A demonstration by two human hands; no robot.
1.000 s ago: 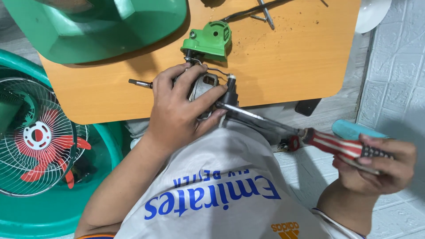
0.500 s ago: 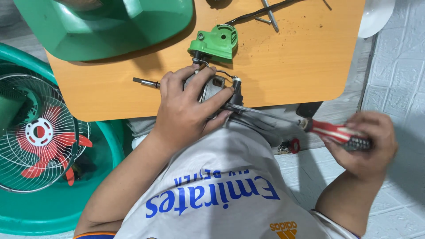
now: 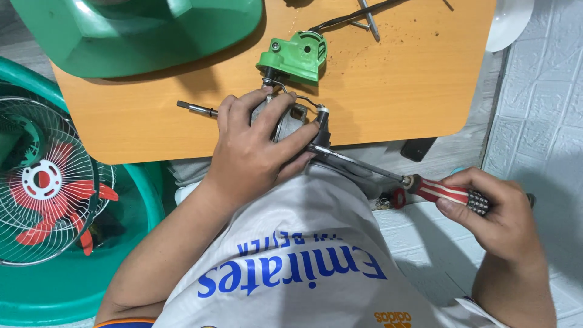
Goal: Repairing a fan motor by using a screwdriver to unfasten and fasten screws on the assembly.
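Note:
My left hand (image 3: 258,143) grips a small grey fan motor (image 3: 290,120) at the near edge of an orange table (image 3: 152,127). A thin metal shaft (image 3: 195,109) sticks out of the motor to the left. Wires run from the motor up to a green plastic housing (image 3: 294,56) lying on the table. My right hand (image 3: 495,215) holds a screwdriver (image 3: 440,190) with a red and white striped handle. Its long steel blade reaches left and its tip meets the motor by my left fingertips.
A large green fan base (image 3: 139,30) lies at the table's far left. A wire fan guard with red blades (image 3: 45,185) rests in a green basin (image 3: 73,291) on the left. Loose metal tools (image 3: 369,12) lie at the top. White tiled floor spreads to the right.
My right hand has brought the screwdriver up and left, turning in its grip on the handle, so the blade now bears on the motor. My left hand keeps holding the motor.

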